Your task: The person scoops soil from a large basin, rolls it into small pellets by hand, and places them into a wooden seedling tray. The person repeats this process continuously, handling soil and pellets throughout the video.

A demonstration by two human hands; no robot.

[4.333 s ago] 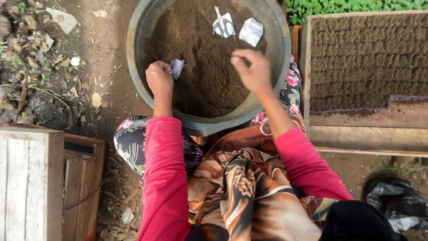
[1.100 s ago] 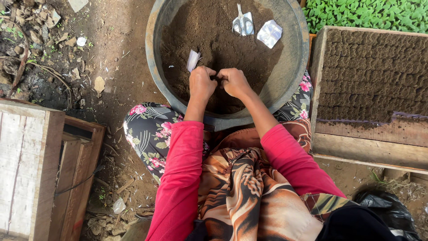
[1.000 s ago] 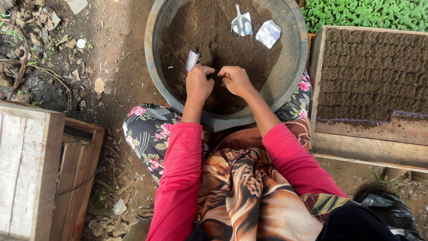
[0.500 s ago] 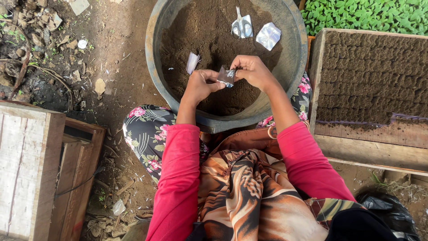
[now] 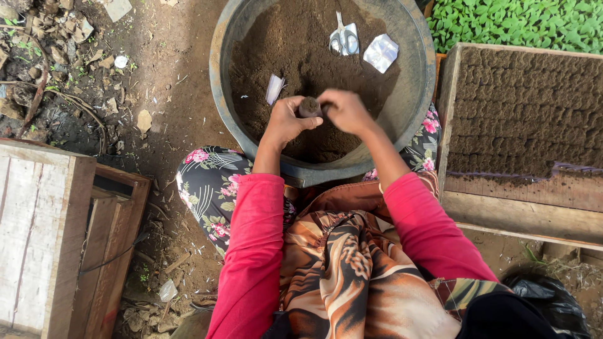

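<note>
Both hands meet over a round grey basin (image 5: 414, 94) of dark soil. Between them sits a small soil-filled pot (image 5: 309, 107), a dark little cylinder. The left hand (image 5: 286, 120) grasps it from its own side, thumb wrapped under and across it, and the right hand (image 5: 344, 110) closes on its other side with fingers curled over the top. Just beyond the left hand's knuckles a small pale empty bag (image 5: 274, 88) lies on the soil. Farther out from the right hand, near the basin's far wall, lie scissors (image 5: 343, 39) and a flat silvery packet (image 5: 381, 53). Outward from the right forearm stands a wooden tray (image 5: 521, 207) packed with soil blocks.
</note>
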